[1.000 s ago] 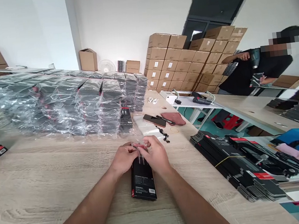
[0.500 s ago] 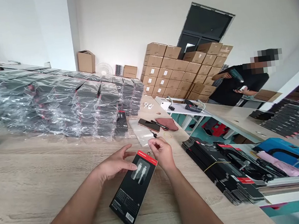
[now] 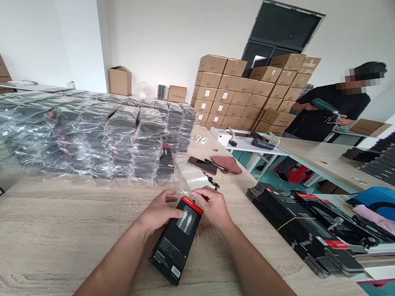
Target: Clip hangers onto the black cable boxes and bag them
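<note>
A slim black cable box [image 3: 170,252] with a red top edge stands tilted over the table. White cable connectors show through its window. My left hand [image 3: 160,214] grips its upper left side, thumb over the front near the window. My right hand [image 3: 213,205] is at the upper right corner, thumb and fingers pinched by the red edge; what they hold is too small to make out. A small dark piece shows at the box's top, beside my right fingertips. Beyond my hands lie a clear plastic bag [image 3: 189,175] and small black pieces [image 3: 212,181].
Plastic-wrapped stacks of black boxes [image 3: 86,141] line the table's far side. A phone [image 3: 201,165] and a reddish cloth [image 3: 227,164] lie ahead. Banded flat black cartons [image 3: 295,224] lie to the right. A co-worker [image 3: 332,109] holds a heat gun farther off.
My right hand has come in against the box's top right corner. The box has risen slightly in view. The camera view has shifted left, so the surroundings appear farther right.
</note>
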### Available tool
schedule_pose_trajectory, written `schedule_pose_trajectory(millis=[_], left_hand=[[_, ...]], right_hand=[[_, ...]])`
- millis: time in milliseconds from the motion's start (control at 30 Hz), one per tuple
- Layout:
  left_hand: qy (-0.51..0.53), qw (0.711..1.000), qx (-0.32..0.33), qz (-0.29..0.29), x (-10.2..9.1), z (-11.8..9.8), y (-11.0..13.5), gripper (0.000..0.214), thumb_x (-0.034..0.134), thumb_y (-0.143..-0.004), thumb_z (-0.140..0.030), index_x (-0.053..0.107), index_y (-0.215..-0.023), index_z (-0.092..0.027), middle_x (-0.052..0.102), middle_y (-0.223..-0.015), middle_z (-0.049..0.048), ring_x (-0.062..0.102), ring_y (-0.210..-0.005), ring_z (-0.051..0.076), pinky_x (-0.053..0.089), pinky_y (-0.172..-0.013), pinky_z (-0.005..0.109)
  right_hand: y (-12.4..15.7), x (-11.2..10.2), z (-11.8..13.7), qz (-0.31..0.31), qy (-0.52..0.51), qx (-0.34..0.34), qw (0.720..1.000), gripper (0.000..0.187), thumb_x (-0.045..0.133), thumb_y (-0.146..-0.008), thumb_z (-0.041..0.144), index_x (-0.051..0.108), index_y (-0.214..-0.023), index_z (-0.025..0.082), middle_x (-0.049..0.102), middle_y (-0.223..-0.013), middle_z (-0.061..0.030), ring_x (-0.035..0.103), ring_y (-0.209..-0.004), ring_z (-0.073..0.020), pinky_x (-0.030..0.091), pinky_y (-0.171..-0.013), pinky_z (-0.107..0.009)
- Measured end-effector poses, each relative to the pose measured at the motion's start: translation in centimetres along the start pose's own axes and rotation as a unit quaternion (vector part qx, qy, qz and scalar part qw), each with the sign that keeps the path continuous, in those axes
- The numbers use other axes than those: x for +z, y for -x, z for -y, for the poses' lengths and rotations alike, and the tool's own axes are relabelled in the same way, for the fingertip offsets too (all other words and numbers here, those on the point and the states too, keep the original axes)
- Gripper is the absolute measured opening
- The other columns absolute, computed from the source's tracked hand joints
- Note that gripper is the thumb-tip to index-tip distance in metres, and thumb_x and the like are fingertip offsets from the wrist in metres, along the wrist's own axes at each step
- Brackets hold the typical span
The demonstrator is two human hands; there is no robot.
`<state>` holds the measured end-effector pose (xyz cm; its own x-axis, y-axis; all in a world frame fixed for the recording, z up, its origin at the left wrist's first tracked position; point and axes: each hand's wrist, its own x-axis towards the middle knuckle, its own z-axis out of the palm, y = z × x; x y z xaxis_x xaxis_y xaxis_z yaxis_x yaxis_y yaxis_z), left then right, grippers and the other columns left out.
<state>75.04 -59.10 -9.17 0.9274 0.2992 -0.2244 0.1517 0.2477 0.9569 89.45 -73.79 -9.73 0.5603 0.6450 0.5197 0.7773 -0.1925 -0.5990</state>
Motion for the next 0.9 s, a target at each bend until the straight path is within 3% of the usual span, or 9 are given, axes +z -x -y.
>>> schedule_pose_trajectory(millis=[200,400,500,667,900], left_hand=[[0.002,0.999,0.041,-0.017,0.5,0.2,-0.2,0.054,0.075,-0.056,-0.013,0.054,-0.105,-0.017,0.060,-0.119,0.0118,0.060,-0.099,0.024,0.048,-0.075,0.031],[-0.050,0.993,0.098,-0.043,0.4,0.5,-0.8,0.042,0.065,-0.064,-0.011,0.062,-0.106,-0.017,0.066,-0.110,0.0095,0.064,-0.091,0.021,0.048,-0.078,0.030],[-0.094,0.991,0.083,-0.045,0.2,1.0,-1.1,0.044,0.060,-0.070,-0.017,0.062,-0.114,-0.019,0.071,-0.095,0.0074,0.065,-0.076,0.020,0.049,-0.069,0.031],[-0.122,0.986,0.103,-0.055,0.2,1.5,-1.3,0.042,0.058,-0.071,-0.018,0.066,-0.112,-0.020,0.072,-0.089,0.0038,0.065,-0.073,0.019,0.048,-0.068,0.028],[-0.096,0.988,0.095,-0.071,0.5,1.0,-1.2,0.040,0.057,-0.071,-0.017,0.068,-0.108,-0.021,0.072,-0.090,0.0023,0.064,-0.075,0.019,0.048,-0.071,0.029]], right_hand=[[0.0,0.4,1.2,-0.021,0.030,-0.025,0.999,0.020,0.054,-0.086,0.032,0.069,-0.078,0.022,0.066,-0.074,-0.0039,0.060,-0.069,-0.0175,0.048,-0.067,-0.030],[0.0,0.3,1.1,-0.007,0.037,-0.032,0.999,0.017,0.052,-0.081,0.022,0.068,-0.085,0.022,0.061,-0.075,-0.0029,0.056,-0.062,-0.0144,0.046,-0.059,-0.026],[0.0,0.3,0.2,-0.026,0.078,0.010,0.997,0.013,0.053,-0.076,0.021,0.065,-0.080,0.021,0.062,-0.074,-0.0026,0.056,-0.059,-0.0150,0.045,-0.058,-0.027],[-0.1,0.4,-1.3,-0.007,0.070,0.111,0.991,0.015,0.055,-0.073,0.029,0.057,-0.060,0.021,0.059,-0.054,0.0012,0.053,-0.048,-0.0150,0.039,-0.047,-0.025],[-0.1,0.1,-1.6,0.033,-0.016,0.097,0.995,0.010,0.053,-0.069,0.025,0.057,-0.061,0.021,0.059,-0.053,0.0023,0.052,-0.048,-0.0135,0.039,-0.046,-0.023]])
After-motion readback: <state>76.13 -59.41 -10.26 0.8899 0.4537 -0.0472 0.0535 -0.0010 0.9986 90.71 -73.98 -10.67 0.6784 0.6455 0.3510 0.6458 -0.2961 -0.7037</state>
